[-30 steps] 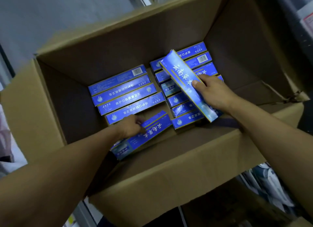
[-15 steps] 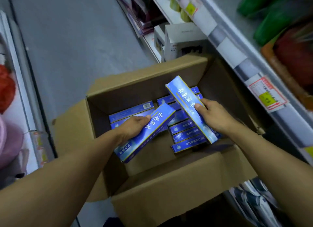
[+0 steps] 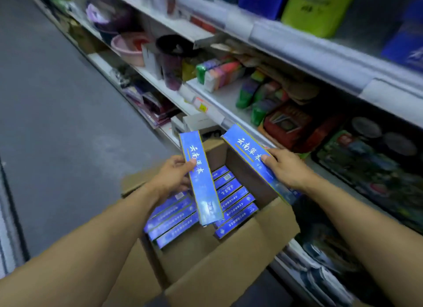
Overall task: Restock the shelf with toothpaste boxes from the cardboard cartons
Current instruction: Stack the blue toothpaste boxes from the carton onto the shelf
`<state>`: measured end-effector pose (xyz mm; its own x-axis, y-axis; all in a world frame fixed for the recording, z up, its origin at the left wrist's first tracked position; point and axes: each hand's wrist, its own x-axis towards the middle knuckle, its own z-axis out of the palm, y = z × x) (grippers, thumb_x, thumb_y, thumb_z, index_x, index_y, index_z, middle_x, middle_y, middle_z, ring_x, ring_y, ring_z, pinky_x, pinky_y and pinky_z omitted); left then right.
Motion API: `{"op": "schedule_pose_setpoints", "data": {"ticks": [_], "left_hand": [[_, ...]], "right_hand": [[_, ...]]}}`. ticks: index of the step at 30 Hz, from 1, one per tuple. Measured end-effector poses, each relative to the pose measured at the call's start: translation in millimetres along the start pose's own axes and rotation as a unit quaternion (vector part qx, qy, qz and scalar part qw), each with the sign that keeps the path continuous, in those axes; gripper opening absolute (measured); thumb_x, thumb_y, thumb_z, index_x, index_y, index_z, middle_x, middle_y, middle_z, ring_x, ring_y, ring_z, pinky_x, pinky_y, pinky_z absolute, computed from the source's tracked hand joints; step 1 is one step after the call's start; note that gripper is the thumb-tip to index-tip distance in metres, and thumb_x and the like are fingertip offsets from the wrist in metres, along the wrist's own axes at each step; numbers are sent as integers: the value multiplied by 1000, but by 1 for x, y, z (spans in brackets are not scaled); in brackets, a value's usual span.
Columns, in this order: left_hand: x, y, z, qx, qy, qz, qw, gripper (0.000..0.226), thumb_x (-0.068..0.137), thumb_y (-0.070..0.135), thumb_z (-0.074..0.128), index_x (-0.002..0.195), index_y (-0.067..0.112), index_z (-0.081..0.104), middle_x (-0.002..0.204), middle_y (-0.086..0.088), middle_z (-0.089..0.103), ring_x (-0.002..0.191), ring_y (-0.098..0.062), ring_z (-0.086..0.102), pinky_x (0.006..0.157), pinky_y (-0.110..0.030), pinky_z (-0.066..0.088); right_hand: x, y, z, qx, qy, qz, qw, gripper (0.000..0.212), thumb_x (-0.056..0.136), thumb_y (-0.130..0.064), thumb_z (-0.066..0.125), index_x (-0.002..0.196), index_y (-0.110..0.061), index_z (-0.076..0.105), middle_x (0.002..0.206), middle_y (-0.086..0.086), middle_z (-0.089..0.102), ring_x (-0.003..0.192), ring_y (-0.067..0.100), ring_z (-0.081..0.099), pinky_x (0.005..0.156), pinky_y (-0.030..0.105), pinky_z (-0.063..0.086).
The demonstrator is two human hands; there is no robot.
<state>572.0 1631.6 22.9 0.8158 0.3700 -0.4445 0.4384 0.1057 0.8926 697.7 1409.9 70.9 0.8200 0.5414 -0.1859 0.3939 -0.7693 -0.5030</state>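
- I see my left hand above the left half of the open cardboard carton, fingers curled round a long blue toothpaste box; the thumb lies across its printed face.
- That box is lifted clear of the carton, its far end pointing up and away, its near end over the packed rows.
- My right hand hangs above the carton's right wall, pinching a second blue toothpaste box along its edge, thumb on the printed face.
- The second box tilts with its far end towards the shelf on the carton's right.
- The two held boxes are apart, one on each side over the carton.
- Inside the carton, more blue boxes lie flat in two rows; bare cardboard shows on the near side of them.
- The carton sits on the grey floor, just beside the shelf's lower tiers.
- Beyond the carton, the shelf carries a pink basin and colourful sponges.
- Higher up than the carton, a green pack stands on an upper tier.
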Motion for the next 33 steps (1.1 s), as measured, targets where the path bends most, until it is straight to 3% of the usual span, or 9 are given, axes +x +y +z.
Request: {"op": "schedule_pose_setpoints", "data": {"ticks": [3, 8, 14, 18, 22, 24, 26, 30, 33], "left_hand": [[-17, 30, 11, -16, -10, 44, 999, 9, 96, 21, 51, 91, 20, 44, 75, 5, 56, 43, -1, 57, 49, -20, 45], [-47, 78, 41, -20, -79, 95, 992, 4, 97, 21, 49, 98, 19, 45, 84, 0, 60, 64, -12, 56, 61, -25, 43], [-77, 124, 89, -52, -140, 121, 981, 2, 97, 17, 48, 96, 16, 49, 83, -3, 62, 61, -13, 61, 61, -29, 50], [-95, 155, 123, -74, -180, 139, 971, 22, 97, 15, 48, 117, 6, 44, 82, -8, 63, 56, -13, 64, 55, -31, 56], [-116, 183, 168, -101, -228, 147, 957, 27, 97, 17, 49, 121, 5, 44, 90, -9, 64, 70, -20, 65, 73, -43, 55], [-123, 194, 191, -113, -252, 158, 948, 15, 98, 16, 47, 109, 6, 49, 88, -7, 66, 71, -20, 65, 76, -46, 53], [-132, 206, 212, -125, -277, 167, 938, 11, 99, 13, 44, 91, 11, 51, 73, -3, 68, 61, -16, 67, 72, -45, 54], [-141, 231, 255, -160, -299, 168, 926, 9, 99, 12, 44, 94, 10, 51, 80, -8, 63, 60, -18, 67, 57, -37, 58], [-141, 251, 287, -186, -294, 155, 925, 14, 99, 11, 43, 87, 10, 50, 80, -10, 61, 69, -22, 63, 65, -39, 53]], "right_hand": [[-29, -6, -31, -1, 30, 21, 999, 28, 99, -26, 43, 92, -4, 59, 94, 15, 61, 89, 27, 56, 69, 32, 33], [-90, -13, -86, -27, 89, 32, 995, 28, 99, -25, 41, 73, -20, 50, 87, 7, 57, 84, 23, 53, 64, 30, 27], [-159, 2, -149, -52, 166, 71, 982, 29, 100, -26, 40, 107, -9, 62, 111, 10, 64, 101, 27, 57, 84, 34, 39], [-202, 13, -187, -74, 215, 95, 969, 24, 100, -26, 41, 86, -14, 57, 91, 8, 59, 85, 23, 52, 71, 34, 33], [-243, 36, -222, -93, 260, 143, 950, 27, 99, -26, 43, 102, -6, 61, 97, 10, 61, 88, 25, 53, 72, 34, 34], [-258, 47, -237, -91, 276, 159, 944, 28, 98, -26, 44, 105, -5, 62, 101, 11, 64, 90, 27, 55, 73, 36, 36], [-270, 59, -252, -79, 296, 166, 937, 26, 97, -26, 47, 107, -7, 63, 102, 9, 66, 91, 25, 57, 75, 35, 39], [-279, 92, -288, -77, 339, 170, 922, 24, 94, -27, 53, 109, -12, 64, 103, 6, 67, 90, 20, 58, 73, 28, 37], [-275, 118, -318, -88, 366, 185, 908, 27, 92, -27, 57, 109, -8, 64, 104, 10, 67, 85, 19, 54, 69, 25, 33]]}}
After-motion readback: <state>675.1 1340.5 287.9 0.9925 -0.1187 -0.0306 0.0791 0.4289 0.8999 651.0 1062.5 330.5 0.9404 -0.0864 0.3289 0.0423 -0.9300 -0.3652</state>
